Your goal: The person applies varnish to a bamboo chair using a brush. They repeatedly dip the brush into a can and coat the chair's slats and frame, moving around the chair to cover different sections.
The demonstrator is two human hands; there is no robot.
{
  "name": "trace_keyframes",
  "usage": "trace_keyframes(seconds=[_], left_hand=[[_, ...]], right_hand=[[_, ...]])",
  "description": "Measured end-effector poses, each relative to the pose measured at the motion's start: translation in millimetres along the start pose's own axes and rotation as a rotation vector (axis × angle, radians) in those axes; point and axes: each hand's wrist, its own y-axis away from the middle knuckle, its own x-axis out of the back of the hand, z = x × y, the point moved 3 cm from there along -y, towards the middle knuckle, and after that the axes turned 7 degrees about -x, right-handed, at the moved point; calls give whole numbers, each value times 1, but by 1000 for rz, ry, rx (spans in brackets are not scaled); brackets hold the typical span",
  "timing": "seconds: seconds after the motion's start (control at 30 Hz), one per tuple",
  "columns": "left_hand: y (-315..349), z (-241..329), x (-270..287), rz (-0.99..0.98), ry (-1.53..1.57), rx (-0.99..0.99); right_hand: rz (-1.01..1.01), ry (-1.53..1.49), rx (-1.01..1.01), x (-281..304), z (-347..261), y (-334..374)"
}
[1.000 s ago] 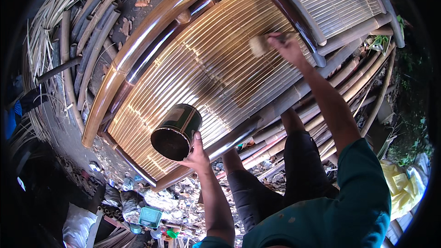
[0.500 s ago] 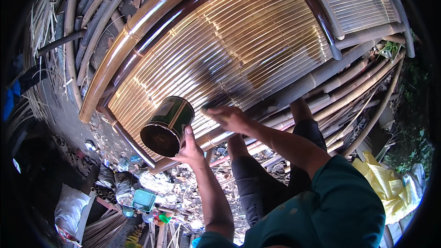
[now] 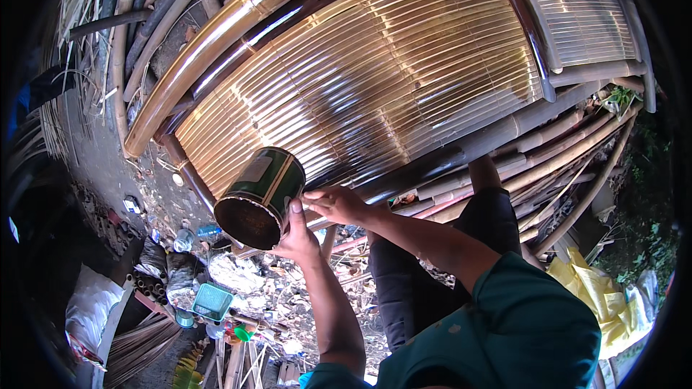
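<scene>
My left hand [image 3: 297, 238] grips a dark green tin can [image 3: 268, 176] by its right side, the thumb pressed along the wall. The can is tilted so that its open, brownish inside faces me; what it contains is too dark to tell. Close to the can's right side, my right hand [image 3: 339, 204] is closed with the fingers pinched together. A small pale end shows at its fingertips, but I cannot make out what it is. Beyond both hands spreads a bamboo bench [image 3: 389, 65], its glossy brown slats wet-looking or polished.
A thick bamboo rail [image 3: 209, 36] curves along the bench's far side. Bamboo poles [image 3: 555, 162] lie stacked at the right, others [image 3: 126, 36] at the far left. On the littered ground are a green plastic basket [image 3: 212, 302], a white sack [image 3: 90, 310] and yellow sheeting [image 3: 598, 299].
My right hand has drawn left and down toward the can. The can, still in my left hand, has shifted slightly left. The view has moved a little, so the bench sits farther right.
</scene>
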Motion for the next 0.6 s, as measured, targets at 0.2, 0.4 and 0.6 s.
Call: trace_keyframes(seconds=[0.2,0.4,0.6], left_hand=[[-16,-14,49,54,-11,-47],[-29,-32,66,64,-14,-42],[-39,-19,75,18,-44,-64]], right_hand=[[578,132,90,172,-29,-13],[948,-9,282,250,-68,-58],[164,204,219,-10,-71,-137]])
